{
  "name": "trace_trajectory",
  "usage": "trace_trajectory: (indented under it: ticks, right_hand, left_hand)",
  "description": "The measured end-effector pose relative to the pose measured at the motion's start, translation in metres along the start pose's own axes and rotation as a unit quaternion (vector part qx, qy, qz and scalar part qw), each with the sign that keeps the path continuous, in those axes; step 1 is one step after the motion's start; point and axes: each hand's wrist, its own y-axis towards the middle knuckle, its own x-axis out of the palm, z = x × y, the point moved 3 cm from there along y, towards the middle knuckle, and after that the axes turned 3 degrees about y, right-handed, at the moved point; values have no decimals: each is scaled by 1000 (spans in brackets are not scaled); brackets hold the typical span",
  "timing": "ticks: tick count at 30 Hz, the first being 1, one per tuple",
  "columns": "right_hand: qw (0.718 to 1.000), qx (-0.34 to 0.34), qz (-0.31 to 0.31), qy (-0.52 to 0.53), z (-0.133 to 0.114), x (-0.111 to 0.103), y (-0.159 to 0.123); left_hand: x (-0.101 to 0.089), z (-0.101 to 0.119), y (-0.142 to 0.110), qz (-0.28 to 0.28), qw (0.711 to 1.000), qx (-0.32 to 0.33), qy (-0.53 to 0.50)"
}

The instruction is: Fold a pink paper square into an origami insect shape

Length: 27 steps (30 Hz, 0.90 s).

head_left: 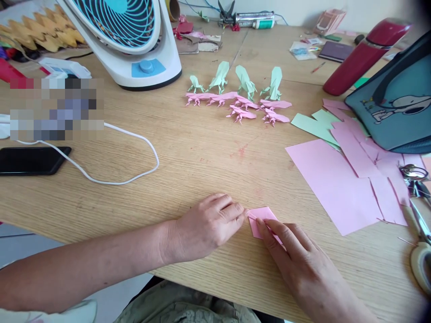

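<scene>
A small folded piece of pink paper (262,211) lies on the wooden table near its front edge. My left hand (215,220) has its fingers bunched together, with thumb and fingertips pinching the paper's left corner. From the right, my right hand (296,251) presses its fingertips down on top of the same paper, covering its lower right part. A crease line shows close to the fingertips. Beyond both hands stand several folded pink paper insects (242,114) in uneven rows, with green paper insects (245,83) behind them.
Pink sheet (333,184) and cut strips lie to the right, beside green paper pieces (313,128). Scissors (420,224) are at the right edge. A blue bag (397,103), red flask (367,58), fan (148,72), white cable (148,139) and black phone (30,160) surround the workspace.
</scene>
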Motion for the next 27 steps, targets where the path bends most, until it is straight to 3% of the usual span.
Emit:
trace_trajectory:
  ticks: [6,17,27]
  right_hand:
    - [999,22,0,-34,-5,2,-11]
    - [996,73,0,42,3,5,-11]
    - [996,70,14,61,7,-2,-2]
  left_hand:
    - [1,-1,-3,-39,999,-17,-14]
    - [6,-14,19,-3,990,-67,-121]
    - [9,-19,37,-65,990,-78,-101]
